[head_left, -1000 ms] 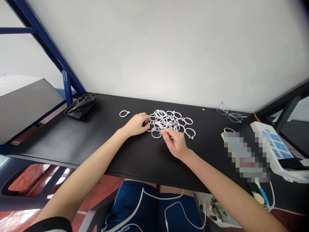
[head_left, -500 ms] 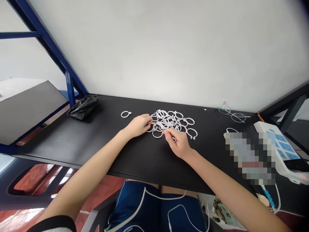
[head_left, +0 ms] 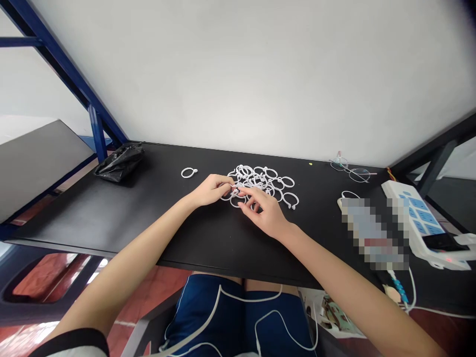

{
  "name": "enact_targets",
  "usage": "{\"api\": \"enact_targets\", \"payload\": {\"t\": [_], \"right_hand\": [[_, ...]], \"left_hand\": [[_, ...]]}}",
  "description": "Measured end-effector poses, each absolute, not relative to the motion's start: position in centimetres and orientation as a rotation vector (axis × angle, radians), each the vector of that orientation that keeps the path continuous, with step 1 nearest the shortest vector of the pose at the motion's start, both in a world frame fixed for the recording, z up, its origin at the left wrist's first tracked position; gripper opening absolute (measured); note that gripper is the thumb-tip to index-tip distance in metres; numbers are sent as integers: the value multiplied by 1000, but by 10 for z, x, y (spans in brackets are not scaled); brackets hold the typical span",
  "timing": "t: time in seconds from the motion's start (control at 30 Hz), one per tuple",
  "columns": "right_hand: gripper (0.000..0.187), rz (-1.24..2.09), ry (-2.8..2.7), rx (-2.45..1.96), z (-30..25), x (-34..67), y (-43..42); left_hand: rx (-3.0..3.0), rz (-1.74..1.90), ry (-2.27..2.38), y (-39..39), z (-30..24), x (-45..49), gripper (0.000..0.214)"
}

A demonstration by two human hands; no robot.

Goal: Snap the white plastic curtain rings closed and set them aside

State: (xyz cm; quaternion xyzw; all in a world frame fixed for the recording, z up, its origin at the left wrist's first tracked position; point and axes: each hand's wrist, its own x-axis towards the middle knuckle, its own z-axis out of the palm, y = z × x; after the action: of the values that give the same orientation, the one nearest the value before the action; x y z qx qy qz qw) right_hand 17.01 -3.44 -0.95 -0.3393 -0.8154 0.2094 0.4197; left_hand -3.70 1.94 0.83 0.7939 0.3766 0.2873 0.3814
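A loose pile of white plastic rings (head_left: 290,201), which look like curtain rings with small knobbed ends, lies mid-table. At the pile's left edge is my left hand (head_left: 211,191), its thumb and fingers closed in a pinch on one white ring; most of that ring is hidden. My right hand (head_left: 267,210) reaches over the front of the pile. Its forefinger stretches to the left fingertips, and its thumb stands apart below, with nothing visibly gripped. One separate white ring (head_left: 189,172) rests to the left of the pile.
A crumpled black plastic bag (head_left: 119,162) sits at the table's far left. Toward the right are eyeglasses (head_left: 349,170), a blurred-out phone (head_left: 372,233) with a cable, and a white power strip (head_left: 420,218). The black tabletop (head_left: 156,171) meets a white wall behind.
My right hand has opened from a pinch, its forefinger now extended leftward to my left fingertips. My left thumb has come round into a pinch. The whole view has shifted slightly.
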Motion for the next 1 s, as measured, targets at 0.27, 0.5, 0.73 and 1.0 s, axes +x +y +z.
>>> {"api": "enact_targets", "payload": {"t": [0.27,0.5,0.73,1.0], "right_hand": [[13,473,-2023,-777,-16,165,-27],[9,434,-2003,-841,-17,166,-26],[9,322,-1849,-926,-13,172,-22],[8,374,-1863,-900,-14,172,-24]], "left_hand": [[1970,637,876,13,15,-26,23],[1979,806,917,8,8,-23,16],[2274,949,1093,0,1,-15,48],[2309,851,1103,1,4,-19,49]]}}
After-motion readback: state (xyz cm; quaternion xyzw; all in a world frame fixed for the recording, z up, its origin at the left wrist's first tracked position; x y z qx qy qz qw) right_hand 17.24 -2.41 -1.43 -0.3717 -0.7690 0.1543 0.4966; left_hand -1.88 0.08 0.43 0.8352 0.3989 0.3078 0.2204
